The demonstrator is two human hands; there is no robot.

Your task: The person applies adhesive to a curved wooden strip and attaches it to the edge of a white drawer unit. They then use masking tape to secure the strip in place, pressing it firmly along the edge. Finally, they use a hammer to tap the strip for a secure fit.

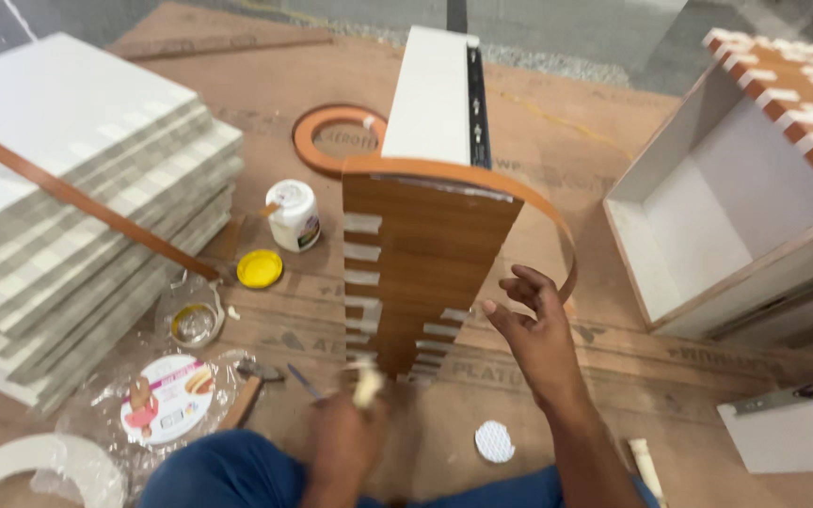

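brown wood-grain drawer front (416,263) stood upright; left hand (345,437) gripped a pale cloth wad (365,381), right hand (534,325) open-fingered near orange edge band strip (529,202).

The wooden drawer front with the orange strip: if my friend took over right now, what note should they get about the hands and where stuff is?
Left hand: low at the bottom of the wood-grain drawer front, gripping a small pale wad, blurred.
Right hand: open, fingers spread, beside the panel's right edge, just under the loose end of the orange edge strip.
The strip lies along the top edge and curves down free on the right.
White glue bottle stands open to the left, its yellow cap on the floor beside it. The strip roll lies behind.
Done: top edge covered. Left: the right side is bare.
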